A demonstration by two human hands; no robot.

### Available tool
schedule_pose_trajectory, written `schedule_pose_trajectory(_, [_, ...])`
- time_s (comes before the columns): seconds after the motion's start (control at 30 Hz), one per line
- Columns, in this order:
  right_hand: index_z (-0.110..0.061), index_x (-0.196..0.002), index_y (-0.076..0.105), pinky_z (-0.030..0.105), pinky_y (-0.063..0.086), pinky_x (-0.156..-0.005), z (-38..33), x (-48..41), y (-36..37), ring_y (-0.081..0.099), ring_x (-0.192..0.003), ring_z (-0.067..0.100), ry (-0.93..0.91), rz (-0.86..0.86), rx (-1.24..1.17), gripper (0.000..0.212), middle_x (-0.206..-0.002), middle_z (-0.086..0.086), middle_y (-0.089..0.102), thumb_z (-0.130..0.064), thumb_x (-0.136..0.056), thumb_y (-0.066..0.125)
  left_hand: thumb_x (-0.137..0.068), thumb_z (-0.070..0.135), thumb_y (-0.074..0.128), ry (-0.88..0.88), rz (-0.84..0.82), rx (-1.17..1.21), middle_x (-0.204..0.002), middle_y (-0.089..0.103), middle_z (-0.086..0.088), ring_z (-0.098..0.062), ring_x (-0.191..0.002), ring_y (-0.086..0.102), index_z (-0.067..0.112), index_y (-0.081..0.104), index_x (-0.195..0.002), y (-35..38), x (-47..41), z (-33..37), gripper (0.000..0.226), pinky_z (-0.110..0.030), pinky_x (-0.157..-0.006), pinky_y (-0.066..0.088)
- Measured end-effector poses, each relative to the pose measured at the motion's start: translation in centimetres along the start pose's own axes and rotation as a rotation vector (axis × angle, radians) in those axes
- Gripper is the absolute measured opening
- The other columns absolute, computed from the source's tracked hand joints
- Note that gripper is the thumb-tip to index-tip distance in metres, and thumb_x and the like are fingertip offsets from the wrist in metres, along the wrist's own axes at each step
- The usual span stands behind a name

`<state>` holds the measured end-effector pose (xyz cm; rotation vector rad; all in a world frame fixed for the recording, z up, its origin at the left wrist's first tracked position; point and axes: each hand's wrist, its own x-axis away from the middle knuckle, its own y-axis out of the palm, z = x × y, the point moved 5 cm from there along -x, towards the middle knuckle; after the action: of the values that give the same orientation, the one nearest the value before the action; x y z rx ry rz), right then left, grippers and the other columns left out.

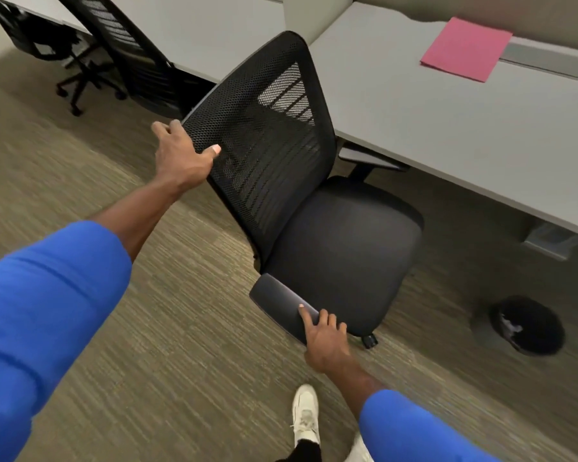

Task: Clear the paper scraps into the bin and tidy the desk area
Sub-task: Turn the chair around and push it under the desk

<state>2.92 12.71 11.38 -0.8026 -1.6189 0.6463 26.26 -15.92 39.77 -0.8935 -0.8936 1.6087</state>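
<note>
A black mesh-backed office chair (314,201) stands on the carpet in front of the grey desk (464,128). My left hand (181,155) grips the top left edge of its backrest, thumb on the mesh. My right hand (326,338) holds the end of the chair's near armrest (281,305), fingers curled over it and the index finger lying along the pad. A small black bin (528,325) sits on the floor at the right, with white paper scraps inside. A pink folder (466,48) lies on the desk at the top right.
Two more black chairs (127,51) stand at the neighbouring desk at the top left. The chair's far armrest (367,158) sits just under the desk edge. My white shoe (306,415) is on the carpet below the chair.
</note>
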Motion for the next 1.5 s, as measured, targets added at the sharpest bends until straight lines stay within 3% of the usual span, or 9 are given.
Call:
schedule_pose_trajectory(0.17, [-0.036, -0.167, -0.002, 0.052, 0.034, -0.12, 2.5, 2.0, 0.7, 0.029, -0.149, 0.042, 0.044, 0.034, -0.116, 0.104, -0.165, 0.026, 0.021, -0.014, -0.091, 0.066, -0.092, 0.041, 0.078, -0.041, 0.012, 0.06, -0.139, 0.062, -0.02, -0.037, -0.127, 0.062, 0.003, 0.053, -0.14, -0.6, -0.1, -0.7, 0.066, -0.044, -0.108, 0.051])
schedule_pose_trajectory(0.33, [-0.042, -0.161, 0.023, 0.043, 0.044, -0.112, 6.0, 3.6, 0.1, 0.04, -0.137, 0.034, 0.102, 0.113, -0.25, 0.088, -0.147, 0.014, 0.039, -0.011, -0.088, 0.063, -0.088, 0.049, 0.077, -0.161, -0.083, 0.189, -0.125, 0.073, -0.012, -0.033, -0.112, 0.07, 0.011, 0.064, -0.124, -0.5, 1.2, -2.0, 0.054, -0.045, -0.097, 0.059])
schedule_pose_trajectory(0.5, [-0.043, -0.143, 0.044, 0.041, 0.049, -0.106, 10.0, 4.7, -0.8, 0.045, -0.13, 0.032, 0.174, 0.143, -0.418, 0.071, -0.135, 0.007, 0.047, -0.04, -0.081, 0.077, -0.09, 0.019, 0.08, -0.268, -0.46, 0.655, -0.121, 0.078, -0.021, -0.036, -0.098, 0.08, 0.0, 0.068, -0.124, 1.2, 3.4, -1.7, 0.04, -0.072, -0.096, 0.058])
schedule_pose_trajectory(0.57, [-0.039, -0.138, 0.05, 0.04, 0.05, -0.105, 11.9, 5.0, -1.0, 0.046, -0.128, 0.031, 0.205, 0.158, -0.483, 0.068, -0.132, 0.006, 0.05, -0.048, -0.078, 0.081, -0.083, 0.018, 0.085, -0.258, -0.584, 0.676, -0.119, 0.079, -0.021, -0.028, -0.089, 0.082, 0.003, 0.076, -0.114, 1.0, 4.5, -1.4, 0.036, -0.065, -0.092, 0.062])
schedule_pose_trajectory(0.73, [-0.026, -0.122, 0.057, 0.037, 0.046, -0.104, 16.9, 6.1, -1.2, 0.05, -0.123, 0.027, 0.262, 0.211, -0.522, 0.058, -0.124, 0.002, 0.058, -0.055, -0.079, 0.082, -0.08, 0.03, 0.079, -0.292, -0.824, 0.745, -0.117, 0.079, -0.025, -0.037, -0.093, 0.082, 0.007, 0.086, -0.101, 1.9, 8.7, -0.2, 0.032, -0.05, -0.074, 0.069])
schedule_pose_trajectory(0.9, [-0.027, -0.137, 0.054, 0.039, 0.048, -0.106, 21.1, 7.8, -1.4, 0.047, -0.131, 0.026, 0.348, 0.22, -0.453, 0.069, -0.135, 0.0, 0.054, -0.06, -0.081, 0.078, -0.07, 0.044, 0.092, -0.32, -0.852, 0.873, -0.125, 0.077, -0.024, -0.037, -0.101, 0.08, 0.004, 0.079, -0.117, 4.2, 13.4, 1.0, 0.063, -0.06, -0.08, 0.066])
schedule_pose_trajectory(1.03, [-0.028, -0.157, 0.042, 0.045, 0.043, -0.117, 23.5, 9.1, -0.4, 0.031, -0.15, 0.033, 0.414, 0.214, -0.434, 0.076, -0.163, 0.008, 0.036, -0.052, -0.092, 0.072, -0.06, 0.048, 0.1, -0.298, -0.924, 0.946, -0.129, 0.075, -0.025, -0.043, -0.113, 0.076, 0.0, 0.072, -0.127, 5.5, 16.5, 3.0, 0.087, -0.061, -0.086, 0.064])
schedule_pose_trajectory(1.23, [-0.034, -0.167, 0.023, 0.055, 0.037, -0.121, 26.9, 11.3, 0.7, 0.012, -0.16, 0.044, 0.527, 0.216, -0.356, 0.072, -0.177, 0.014, 0.0, -0.043, -0.104, 0.057, -0.086, 0.029, 0.082, -0.329, -0.89, 1.053, -0.126, 0.076, -0.025, -0.044, -0.112, 0.076, -0.006, 0.067, -0.131, 7.3, 20.4, 7.1, 0.058, -0.056, -0.083, 0.066])
schedule_pose_trajectory(1.5, [-0.012, -0.165, 0.026, 0.052, 0.017, -0.128, 28.8, 13.6, 1.0, 0.005, -0.157, 0.056, 0.733, 0.28, -0.51, 0.08, -0.168, 0.039, 0.006, -0.022, -0.096, 0.064, -0.096, 0.019, 0.076, -0.346, -0.751, 1.14, -0.113, 0.079, -0.028, -0.043, -0.097, 0.08, -0.004, 0.075, -0.112, 11.0, 26.2, 14.0, 0.028, -0.054, -0.073, 0.067])
